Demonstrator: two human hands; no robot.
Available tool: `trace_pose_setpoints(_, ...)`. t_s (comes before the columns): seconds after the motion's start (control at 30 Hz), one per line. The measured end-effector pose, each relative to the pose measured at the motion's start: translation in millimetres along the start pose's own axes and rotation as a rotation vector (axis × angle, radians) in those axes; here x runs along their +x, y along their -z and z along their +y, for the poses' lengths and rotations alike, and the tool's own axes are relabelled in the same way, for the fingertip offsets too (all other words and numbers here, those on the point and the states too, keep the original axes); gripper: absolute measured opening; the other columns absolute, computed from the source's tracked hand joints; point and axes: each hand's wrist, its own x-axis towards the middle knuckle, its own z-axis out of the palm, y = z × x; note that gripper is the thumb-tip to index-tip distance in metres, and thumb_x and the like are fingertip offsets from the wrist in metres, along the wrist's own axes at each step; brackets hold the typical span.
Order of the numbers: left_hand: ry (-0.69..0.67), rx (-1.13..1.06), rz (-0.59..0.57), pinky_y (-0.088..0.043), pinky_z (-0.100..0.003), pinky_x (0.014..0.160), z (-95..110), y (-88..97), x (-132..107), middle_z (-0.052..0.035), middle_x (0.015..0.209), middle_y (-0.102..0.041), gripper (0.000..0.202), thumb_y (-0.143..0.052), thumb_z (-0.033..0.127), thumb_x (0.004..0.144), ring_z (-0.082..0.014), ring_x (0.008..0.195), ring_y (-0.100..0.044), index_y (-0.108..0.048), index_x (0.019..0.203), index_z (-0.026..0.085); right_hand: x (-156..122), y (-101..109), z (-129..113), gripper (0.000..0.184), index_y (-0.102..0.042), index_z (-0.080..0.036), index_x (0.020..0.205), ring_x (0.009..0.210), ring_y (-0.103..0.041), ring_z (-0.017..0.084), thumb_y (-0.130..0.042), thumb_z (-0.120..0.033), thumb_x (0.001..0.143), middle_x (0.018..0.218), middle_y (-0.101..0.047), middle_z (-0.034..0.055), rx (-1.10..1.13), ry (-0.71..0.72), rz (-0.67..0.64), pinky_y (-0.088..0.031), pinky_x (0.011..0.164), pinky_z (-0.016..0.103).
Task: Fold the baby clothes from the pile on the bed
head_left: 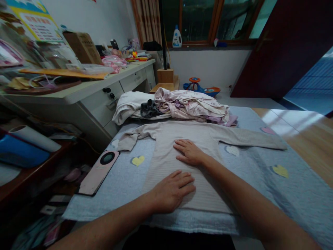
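Observation:
A pale, finely striped long-sleeved shirt (166, 149) lies spread flat on a light blue cloth (260, 180) patterned with hearts. Its right-hand sleeve stretches straight out, while the left-hand one bends toward me at the cuff. My right hand (189, 152) rests palm down on the middle of the shirt, fingers extended to the left. Nearer to me, my left hand (173, 191) lies on the lower part of the shirt with its fingers pointing right. Neither hand grips anything.
Behind the shirt sits a heap of clothes (192, 102). A pink phone (100, 172) lies at the cloth's left edge. To the left stands a cluttered white desk (104, 104). A ride-on toy car (203, 89) is on the floor beyond, and a detergent bottle (177, 37) stands on the windowsill.

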Motion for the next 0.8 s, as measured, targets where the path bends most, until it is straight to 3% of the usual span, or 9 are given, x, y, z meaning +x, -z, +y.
trace_pose_setpoints(0.1, 0.057, 0.026, -0.015, -0.018, -0.061, 0.119, 0.8, 0.3, -0.9, -0.0042, 0.158, -0.040, 0.053, -0.052, 0.032, 0.093, -0.0337, 0.149, -0.025, -0.043, 0.146, 0.031, 10.0, 4.1, 13.8, 0.062, -0.041, -0.016, 0.152, 0.150, -0.024, 0.032, -0.044, -0.049, 0.100, 0.162, -0.029, 0.0148, -0.067, -0.128, 0.022, -0.020, 0.120, 0.050)
trace_pose_setpoints(0.17, 0.087, 0.039, -0.025, -0.018, -0.066, 0.117, 1.3, -0.2, -1.0, -0.0052, 0.160, -0.035, 0.057, -0.054, 0.035, 0.091, -0.0385, 0.150, -0.020, -0.041, 0.147, 0.032, 13.4, 4.5, 11.8, 0.060, -0.044, -0.017, 0.151, 0.149, -0.024, 0.036, -0.046, -0.048, 0.099, 0.162, -0.030, 0.0158, -0.092, -0.186, 0.057, -0.021, 0.118, 0.054)
trace_pose_setpoints(0.37, 0.085, 0.050, -0.013, -0.020, -0.064, 0.117, 3.2, -0.6, -0.7, -0.0069, 0.159, -0.036, 0.057, -0.053, 0.036, 0.092, -0.0365, 0.148, -0.025, -0.041, 0.147, 0.032, 16.5, -4.1, -12.7, 0.050, -0.052, -0.026, 0.144, 0.145, -0.032, 0.032, -0.051, -0.041, 0.097, 0.159, -0.039, 0.0082, -0.022, 0.003, 0.084, -0.025, 0.116, 0.052)
trace_pose_setpoints(0.5, 0.054, 0.039, 0.001, -0.024, -0.058, 0.117, -1.1, 6.3, -0.3, -0.0061, 0.158, -0.039, 0.053, -0.052, 0.036, 0.094, -0.0327, 0.147, -0.030, -0.043, 0.146, 0.032, 16.7, -2.3, 1.6, 0.052, -0.049, -0.021, 0.146, 0.145, -0.032, 0.030, -0.049, -0.043, 0.098, 0.158, -0.038, 0.0126, -0.038, -0.075, 0.095, -0.026, 0.116, 0.050)
trace_pose_setpoints(0.63, 0.118, 0.036, 0.033, -0.034, -0.044, 0.113, -27.9, 12.9, 2.2, -0.0112, 0.157, -0.040, 0.055, -0.051, 0.047, 0.096, -0.0279, 0.143, -0.038, -0.044, 0.146, 0.025, 1.5, 0.4, 23.5, 0.048, -0.054, -0.014, 0.139, 0.141, -0.038, 0.030, -0.049, -0.039, 0.098, 0.152, -0.044, 0.0181, -0.099, -0.227, 0.182, -0.031, 0.115, 0.045)
trace_pose_setpoints(0.8, 0.361, 0.150, 0.109, -0.028, -0.046, 0.116, -83.3, 14.6, -1.1, -0.0088, 0.157, -0.042, 0.051, -0.046, 0.048, 0.100, -0.0261, 0.145, -0.036, -0.045, 0.146, 0.026, -32.4, -5.0, 39.5, 0.047, -0.054, -0.013, 0.138, 0.137, -0.042, 0.031, -0.045, -0.039, 0.099, 0.149, -0.047, 0.0190, -0.136, -0.275, 0.243, -0.032, 0.115, 0.045)
